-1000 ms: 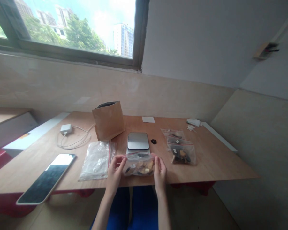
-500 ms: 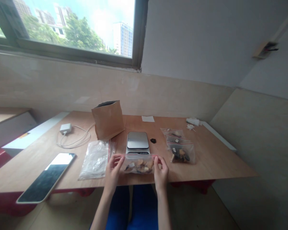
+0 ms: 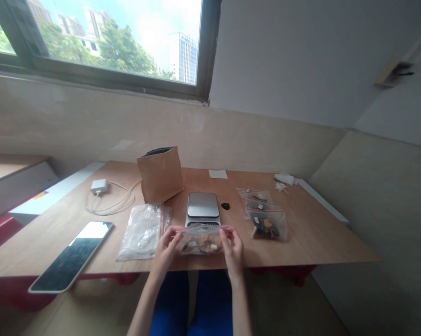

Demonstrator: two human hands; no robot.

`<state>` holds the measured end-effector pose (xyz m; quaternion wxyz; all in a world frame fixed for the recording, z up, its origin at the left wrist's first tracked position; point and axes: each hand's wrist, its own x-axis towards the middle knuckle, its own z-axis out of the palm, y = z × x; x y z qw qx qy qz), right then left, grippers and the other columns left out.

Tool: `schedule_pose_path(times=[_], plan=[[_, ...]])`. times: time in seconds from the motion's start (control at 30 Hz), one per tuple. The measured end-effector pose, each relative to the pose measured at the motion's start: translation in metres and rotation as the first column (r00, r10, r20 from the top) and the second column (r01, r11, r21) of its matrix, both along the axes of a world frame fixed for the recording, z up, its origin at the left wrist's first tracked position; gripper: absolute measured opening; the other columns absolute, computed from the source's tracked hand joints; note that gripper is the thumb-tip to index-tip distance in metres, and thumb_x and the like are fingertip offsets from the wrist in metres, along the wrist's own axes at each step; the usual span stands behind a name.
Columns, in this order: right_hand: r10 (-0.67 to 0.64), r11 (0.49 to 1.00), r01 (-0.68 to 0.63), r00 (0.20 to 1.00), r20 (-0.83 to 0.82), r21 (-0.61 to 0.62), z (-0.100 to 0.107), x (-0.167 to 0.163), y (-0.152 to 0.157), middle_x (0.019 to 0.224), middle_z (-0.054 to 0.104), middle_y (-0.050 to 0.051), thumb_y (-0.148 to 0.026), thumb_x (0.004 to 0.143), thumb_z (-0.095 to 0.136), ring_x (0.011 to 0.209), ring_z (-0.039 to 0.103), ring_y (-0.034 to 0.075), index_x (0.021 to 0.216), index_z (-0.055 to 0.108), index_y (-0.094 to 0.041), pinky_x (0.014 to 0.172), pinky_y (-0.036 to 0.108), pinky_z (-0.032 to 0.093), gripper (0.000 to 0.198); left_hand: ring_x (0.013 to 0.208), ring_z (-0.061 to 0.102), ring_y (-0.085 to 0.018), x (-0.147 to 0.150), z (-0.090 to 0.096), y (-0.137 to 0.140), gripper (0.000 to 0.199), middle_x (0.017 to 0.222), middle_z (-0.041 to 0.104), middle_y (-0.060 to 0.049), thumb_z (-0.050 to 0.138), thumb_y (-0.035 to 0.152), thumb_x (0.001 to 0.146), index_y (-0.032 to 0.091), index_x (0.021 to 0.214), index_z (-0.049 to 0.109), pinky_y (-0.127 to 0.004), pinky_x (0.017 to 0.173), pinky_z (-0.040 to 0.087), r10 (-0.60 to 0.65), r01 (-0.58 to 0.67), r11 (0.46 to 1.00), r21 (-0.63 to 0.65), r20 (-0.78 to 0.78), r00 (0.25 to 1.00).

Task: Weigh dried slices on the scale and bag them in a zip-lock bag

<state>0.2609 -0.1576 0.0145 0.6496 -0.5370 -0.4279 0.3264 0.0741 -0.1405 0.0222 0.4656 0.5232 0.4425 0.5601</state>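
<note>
Zip bag [image 3: 200, 241] of brown and dark pieces sits at the table's [image 3: 312, 238] near edge, just before the scale [image 3: 202, 206]. My left hand [image 3: 165, 248] and right hand [image 3: 233, 247] pinch its top corners, fingers closed on the red-edged seal.

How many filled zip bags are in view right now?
3, maybe more hidden: one filled zip bag held between left hand and right hand; two overlapping bags right of the scale.

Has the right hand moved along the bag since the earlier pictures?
Yes. The right hand slid left along the bag top, judged against the scale.
</note>
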Motion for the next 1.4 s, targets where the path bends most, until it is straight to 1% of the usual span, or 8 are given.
schedule_pose_path(times=[0.23, 0.47, 0.57, 0.73, 0.87, 0.97, 1.1, 1.4], plan=[[0.026, 1.0, -0.026, 0.999, 0.027, 0.006, -0.004, 0.006, 0.001, 0.081, 0.063, 0.003, -0.041, 0.076, 0.061, 0.077, 0.058, 0.017, 0.084, 0.061, -0.016, 0.073, 0.027, 0.044, 0.026, 0.083, 0.06, -0.019, -0.002, -0.001, 0.002, 0.024, 0.083, 0.065, -0.004, 0.059, 0.041, 0.077, 0.018, 0.08, 0.065, -0.027, 0.074, 0.045, 0.023, -0.019, 0.998, 0.053, -0.08, 0.997], [0.025, 1.0, -0.025, 0.999, 0.025, 0.001, -0.007, 0.006, 0.003, 0.079, 0.062, 0.002, -0.042, 0.076, 0.061, 0.076, 0.057, 0.016, 0.082, 0.06, -0.017, 0.074, 0.027, 0.043, 0.026, 0.077, 0.059, -0.018, 0.001, -0.002, 0.002, 0.025, 0.08, 0.065, -0.004, 0.059, 0.043, 0.076, 0.019, 0.078, 0.065, -0.026, 0.068, 0.044, 0.138, -0.124, 0.987, 0.097, -0.157, 0.978], [0.036, 0.999, -0.036, 0.999, -0.033, 0.004, -0.01, 0.004, 0.004, 0.078, 0.061, 0.001, -0.042, 0.076, 0.061, 0.076, 0.057, 0.016, 0.083, 0.058, -0.017, 0.072, 0.026, 0.043, 0.026, 0.075, 0.059, -0.018, 0.003, -0.003, 0.003, 0.026, 0.081, 0.065, -0.004, 0.059, 0.044, 0.075, 0.019, 0.078, 0.063, -0.027, 0.068, 0.045, 0.14, -0.134, 0.989, 0.055, -0.127, 0.982], [0.126, 0.992, -0.126, 0.986, -0.105, 0.005, -0.007, -0.002, 0.003, 0.081, 0.062, 0.001, -0.041, 0.077, 0.061, 0.076, 0.057, 0.015, 0.09, 0.058, -0.018, 0.07, 0.024, 0.044, 0.026, 0.08, 0.06, -0.018, 0.005, 0.0, 0.0, 0.026, 0.079, 0.063, -0.002, 0.058, 0.045, 0.076, 0.019, 0.079, 0.06, -0.027, 0.075, 0.046, 0.064, -0.064, 0.998, -0.011, 0.0, 0.998], [0.187, 0.982, -0.19, 0.972, -0.141, -0.007, -0.003, -0.008, 0.003, 0.095, 0.066, 0.005, -0.041, 0.077, 0.061, 0.088, 0.061, 0.018, 0.103, 0.06, -0.018, 0.078, 0.028, 0.047, 0.035, 0.081, 0.061, -0.017, 0.009, 0.0, -0.001, 0.027, 0.08, 0.063, -0.001, 0.063, 0.043, 0.071, 0.019, 0.082, 0.058, -0.027, 0.077, 0.047, 0.03, -0.023, 0.997, -0.069, 0.101, 0.994], [0.204, 0.977, -0.209, 0.972, -0.113, -0.038, -0.003, -0.011, 0.003, 0.1, 0.067, 0.007, -0.042, 0.077, 0.06, 0.093, 0.062, 0.021, 0.1, 0.063, -0.017, 0.084, 0.032, 0.047, 0.034, 0.083, 0.061, -0.018, 0.011, 0.0, 0.0, 0.03, 0.085, 0.065, -0.003, 0.065, 0.042, 0.07, 0.018, 0.086, 0.058, -0.028, 0.076, 0.048, -0.001, 0.016, 0.994, -0.106, 0.138, 0.99], [0.19, 0.98, -0.192, 0.98, -0.053, -0.057, -0.004, -0.013, 0.004, 0.095, 0.069, 0.008, -0.043, 0.078, 0.059, 0.091, 0.063, 0.022, 0.096, 0.065, -0.016, 0.085, 0.034, 0.048, 0.033, 0.085, 0.062, -0.019, 0.01, 0.003, 0.001, 0.029, 0.083, 0.067, -0.004, 0.064, 0.043, 0.071, 0.016, 0.083, 0.063, -0.029, 0.078, 0.048, -0.002, 0.01, 0.997, -0.078, 0.099, 0.995], [0.085, 0.996, -0.085, 0.995, 0.058, -0.001, 0.005, -0.014, 0.003, 0.079, 0.066, 0.004, -0.04, 0.076, 0.061, 0.075, 0.06, 0.017, 0.081, 0.064, -0.016, 0.073, 0.028, 0.048, 0.024, 0.081, 0.063, -0.019, 0.005, -0.003, 0.003, 0.027, 0.079, 0.069, -0.004, 0.064, 0.042, 0.071, 0.016, 0.081, 0.065, -0.028, 0.076, 0.048, 0.024, -0.018, 0.997, -0.077, 0.077, 0.997]])
